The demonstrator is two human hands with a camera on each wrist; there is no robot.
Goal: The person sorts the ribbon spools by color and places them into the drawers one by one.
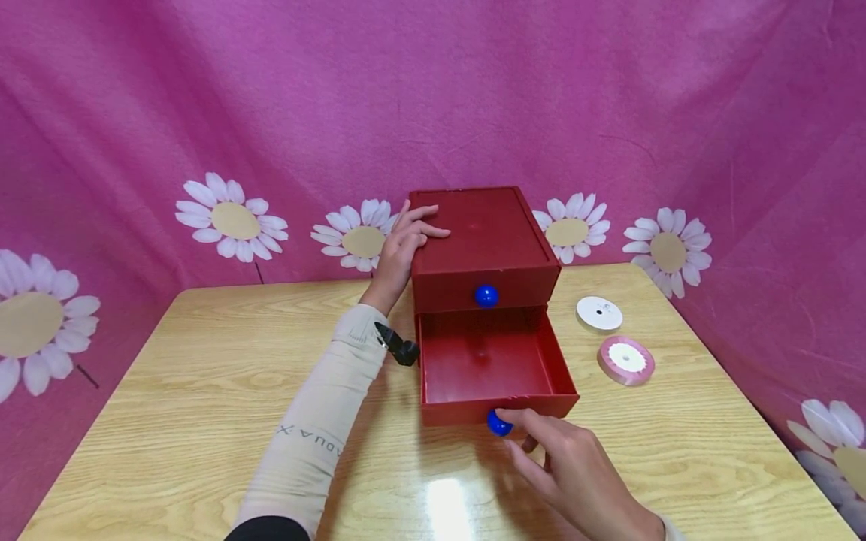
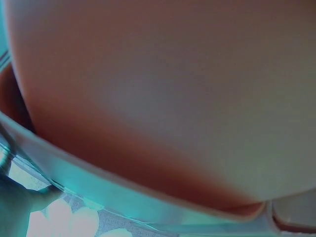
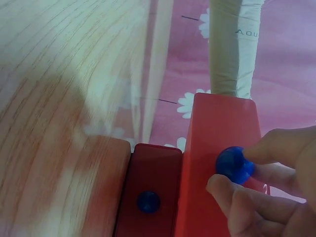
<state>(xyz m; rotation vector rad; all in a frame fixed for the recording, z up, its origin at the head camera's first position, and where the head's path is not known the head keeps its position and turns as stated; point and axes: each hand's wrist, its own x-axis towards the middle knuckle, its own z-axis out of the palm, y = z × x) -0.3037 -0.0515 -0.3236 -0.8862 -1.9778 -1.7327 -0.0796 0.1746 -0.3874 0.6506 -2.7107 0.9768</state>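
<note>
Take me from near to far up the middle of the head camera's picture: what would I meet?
Right hand, lower blue knob, open red drawer, upper blue knob, red box top, magenta backdrop.

The left hand (image 1: 400, 255) lies outspread, farther forward; the right hand (image 1: 575, 457) pinches nearer in.
</note>
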